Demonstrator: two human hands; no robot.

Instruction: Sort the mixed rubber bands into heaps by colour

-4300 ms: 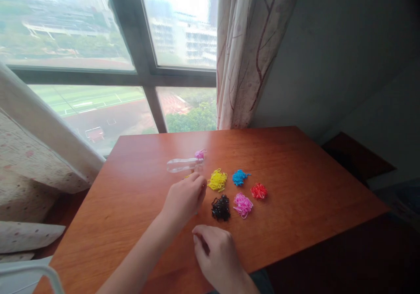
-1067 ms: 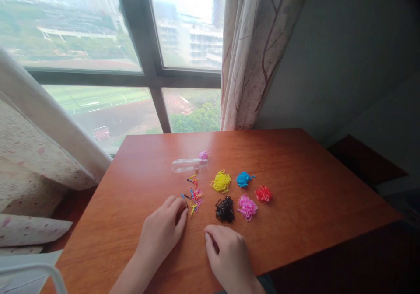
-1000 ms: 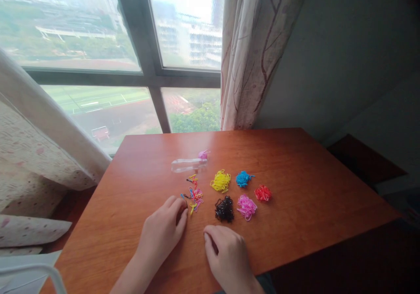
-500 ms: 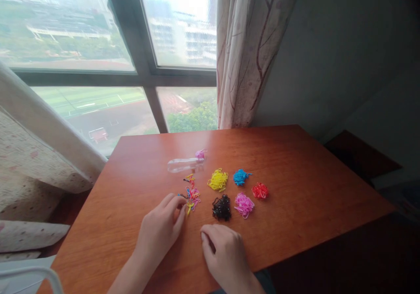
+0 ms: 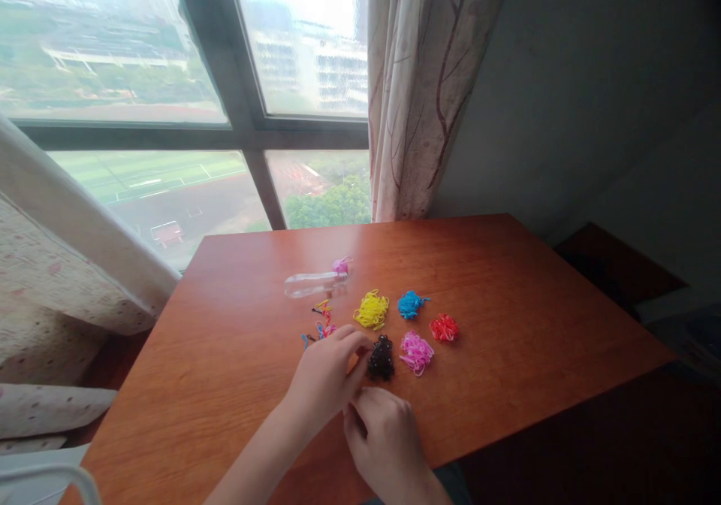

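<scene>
Small rubber bands lie sorted in piles on a wooden table (image 5: pixel 507 279): yellow (image 5: pixel 372 310), blue (image 5: pixel 410 304), red (image 5: pixel 444 328), pink (image 5: pixel 416 352) and black (image 5: pixel 381 358). A loose mix of coloured bands (image 5: pixel 319 323) lies to their left. My left hand (image 5: pixel 327 373) reaches over to the black pile with its fingers curled and pinched; what it holds is hidden. My right hand (image 5: pixel 383 437) rests curled on the table just below it, touching the left hand's fingers.
A clear plastic bottle (image 5: pixel 309 285) with a pink cap (image 5: pixel 341 265) lies on its side behind the piles. A window and curtain (image 5: pixel 428 92) stand beyond the table's far edge. Cushions (image 5: pixel 50 302) lie to the left, a dark side surface (image 5: pixel 613 264) to the right.
My left hand has moved right from the mixed bands to the black pile, next to my right hand. The view has shifted slightly.
</scene>
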